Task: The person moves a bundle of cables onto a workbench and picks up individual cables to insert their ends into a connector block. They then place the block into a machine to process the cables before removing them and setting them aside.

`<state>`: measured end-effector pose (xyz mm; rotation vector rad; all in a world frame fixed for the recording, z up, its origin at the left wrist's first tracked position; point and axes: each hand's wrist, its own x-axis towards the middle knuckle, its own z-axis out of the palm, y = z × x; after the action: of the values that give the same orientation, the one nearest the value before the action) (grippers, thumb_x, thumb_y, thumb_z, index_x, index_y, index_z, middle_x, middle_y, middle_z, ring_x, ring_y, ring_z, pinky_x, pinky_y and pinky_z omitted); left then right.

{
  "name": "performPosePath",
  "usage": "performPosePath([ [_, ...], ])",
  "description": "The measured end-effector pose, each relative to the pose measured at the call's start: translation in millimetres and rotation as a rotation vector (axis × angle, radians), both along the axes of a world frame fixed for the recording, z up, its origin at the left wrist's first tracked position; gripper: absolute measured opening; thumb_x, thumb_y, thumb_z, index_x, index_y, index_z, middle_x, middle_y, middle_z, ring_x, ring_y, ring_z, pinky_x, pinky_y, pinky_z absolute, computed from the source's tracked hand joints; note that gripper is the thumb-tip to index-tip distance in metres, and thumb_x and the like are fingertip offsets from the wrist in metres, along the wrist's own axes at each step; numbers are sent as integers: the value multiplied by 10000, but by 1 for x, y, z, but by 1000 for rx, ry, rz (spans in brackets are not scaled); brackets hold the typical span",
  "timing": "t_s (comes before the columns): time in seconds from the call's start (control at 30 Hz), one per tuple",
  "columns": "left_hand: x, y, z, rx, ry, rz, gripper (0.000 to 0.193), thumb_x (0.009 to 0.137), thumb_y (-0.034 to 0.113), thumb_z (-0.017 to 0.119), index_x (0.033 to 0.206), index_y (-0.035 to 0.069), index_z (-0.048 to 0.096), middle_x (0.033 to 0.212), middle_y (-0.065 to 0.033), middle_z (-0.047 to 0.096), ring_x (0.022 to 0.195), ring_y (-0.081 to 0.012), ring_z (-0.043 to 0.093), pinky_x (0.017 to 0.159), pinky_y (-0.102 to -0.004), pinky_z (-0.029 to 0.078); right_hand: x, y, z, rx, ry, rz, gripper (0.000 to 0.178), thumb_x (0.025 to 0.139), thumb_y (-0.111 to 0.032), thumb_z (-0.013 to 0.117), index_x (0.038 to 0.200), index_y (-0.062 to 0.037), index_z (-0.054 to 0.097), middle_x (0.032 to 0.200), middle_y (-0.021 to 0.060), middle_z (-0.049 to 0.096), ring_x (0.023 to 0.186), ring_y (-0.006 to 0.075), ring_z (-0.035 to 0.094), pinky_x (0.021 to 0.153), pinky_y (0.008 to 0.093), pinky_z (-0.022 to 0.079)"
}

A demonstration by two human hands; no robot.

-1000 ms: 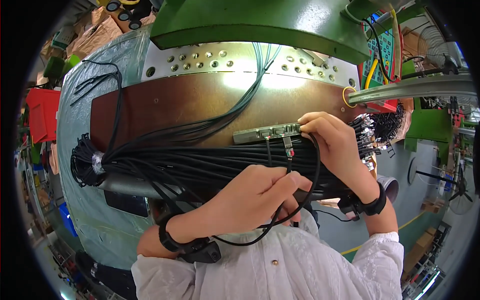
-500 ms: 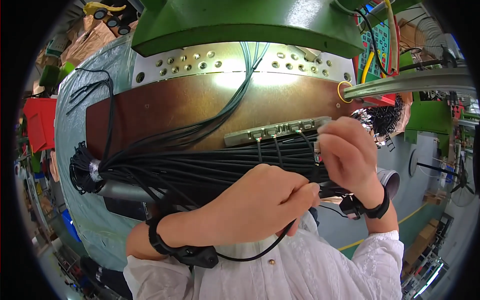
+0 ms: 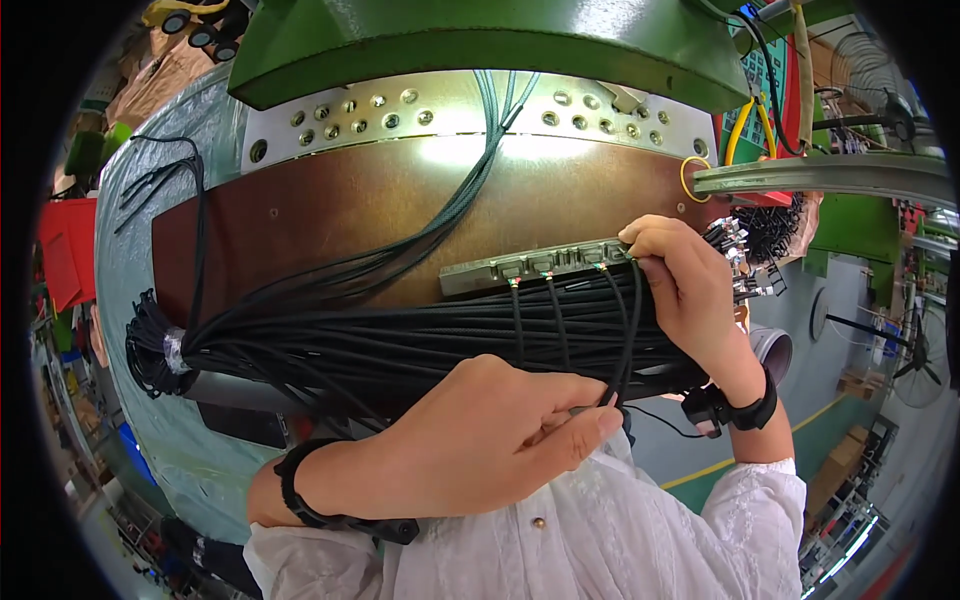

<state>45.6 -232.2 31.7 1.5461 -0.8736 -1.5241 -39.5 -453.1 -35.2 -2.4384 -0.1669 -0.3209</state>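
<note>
A long metal mould bar [image 3: 470, 279] lies on the brown board, with several cable ends seated in its slots. My right hand [image 3: 682, 285] is at the bar's right end, thumb and fingers pinched on the connector end of a black cable [image 3: 634, 330]. That end is mostly behind the fingertips. Lower down, my left hand [image 3: 500, 432] is closed on the same cable, between thumb and forefinger, in front of my shirt. Under both hands runs a thick bundle of black cables [image 3: 400, 335], tied at its left end with a clear wrap [image 3: 174, 350].
A green machine head [image 3: 480, 45] overhangs a metal plate [image 3: 275, 125] with holes. Dark cables [image 3: 455, 205] hang from it across the brown board [image 3: 330, 215]. A metal rail [image 3: 820, 175] juts in from the right, near bare connector ends [image 3: 735, 245]. A phone-like dark slab [image 3: 243, 424] lies at lower left.
My right hand has lowered the cable end onto the bar's right end. The left hand has moved slightly left and down, still holding the cable. The whole view has shifted a little.
</note>
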Motion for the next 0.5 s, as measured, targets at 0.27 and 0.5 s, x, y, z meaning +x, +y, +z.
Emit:
performPosePath([
  [0.27, 21, 17, 6, 10, -187, 171, 261, 910, 191, 498, 1061, 10, 612, 710, -74, 647, 648, -138, 630, 656, -239, 485, 0, 4, -1, -141, 21, 13, 207, 705, 112, 556, 869, -9, 521, 929, 120, 585, 803, 289, 599, 692, 322, 490],
  [0.5, 151, 9, -86, -387, 49, 735, 329, 939, 220, 452, 1144, -28, 515, 969, -102, 613, 899, -153, 578, 748, -261, 479, 6, 9, -3, -220, -30, 57, 234, 671, 108, 564, 866, -14, 519, 940, 113, 562, 847, 309, 568, 741, 338, 471],
])
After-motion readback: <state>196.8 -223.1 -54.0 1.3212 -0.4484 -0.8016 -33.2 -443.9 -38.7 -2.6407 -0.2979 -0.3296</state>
